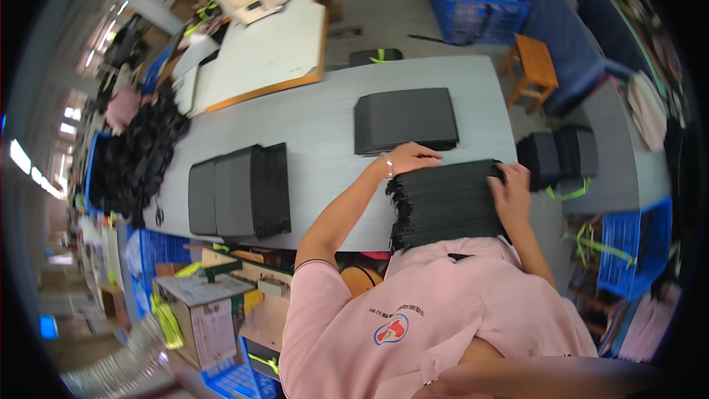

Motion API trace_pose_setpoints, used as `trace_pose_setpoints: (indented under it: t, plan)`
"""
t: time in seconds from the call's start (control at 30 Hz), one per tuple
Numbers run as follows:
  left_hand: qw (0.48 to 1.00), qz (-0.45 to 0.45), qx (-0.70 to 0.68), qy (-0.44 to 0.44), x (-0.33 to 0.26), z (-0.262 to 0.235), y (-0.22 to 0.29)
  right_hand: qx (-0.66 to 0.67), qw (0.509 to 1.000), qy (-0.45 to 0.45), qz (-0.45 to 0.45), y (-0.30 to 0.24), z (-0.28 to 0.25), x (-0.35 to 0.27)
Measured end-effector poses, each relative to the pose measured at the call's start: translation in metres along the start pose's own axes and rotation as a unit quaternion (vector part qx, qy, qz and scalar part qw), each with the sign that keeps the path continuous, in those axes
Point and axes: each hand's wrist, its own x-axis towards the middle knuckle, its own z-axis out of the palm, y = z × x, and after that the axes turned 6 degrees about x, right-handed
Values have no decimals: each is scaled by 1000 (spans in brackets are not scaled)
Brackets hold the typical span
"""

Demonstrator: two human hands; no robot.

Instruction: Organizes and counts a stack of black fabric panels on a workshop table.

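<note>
In front of my body, at the near edge of the grey table (pixel 317 118), lies a stack of black fabric pieces (pixel 447 203) with a ragged left side. My left hand (pixel 415 157) rests along the stack's far left corner, its fingers stretched out and pointing right. At the right edge my right hand (pixel 513 188) has bent fingers gripping the stack near its far corner; some fingertips are hidden. Just beyond the left hand sits a neat dark grey stack (pixel 406 118). Farther left stands another dark stack (pixel 236 191) in overlapping bundles.
A heap of black fabric (pixel 136 155) covers the left end. A white-topped table (pixel 258 59) adjoins at the far left. Dark bundles (pixel 557 154) lie to the right, near a wooden stool (pixel 530 72). Blue crates (pixel 476 11) stand on the floor.
</note>
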Motion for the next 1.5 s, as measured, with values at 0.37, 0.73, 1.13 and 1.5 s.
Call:
trace_pose_setpoints:
  t: [0.37, 0.73, 1.13, 1.5]
  plan:
    - [997, -47, -45, 28, -71, 32, -17, 5, 845, -408, 345, 123, 0, -121]
    - [868, -70, 160, 464, -300, 52, 65, 482, 558, -556, 383, -57, 102, -45]
    - [708, -211, 408, 537, -273, 38, -23, 434, 645, -502, 379, -149, 318, -53]
    - [692, -190, 443, 537, -280, 8, -53, 462, 619, -536, 342, -195, 311, -65]
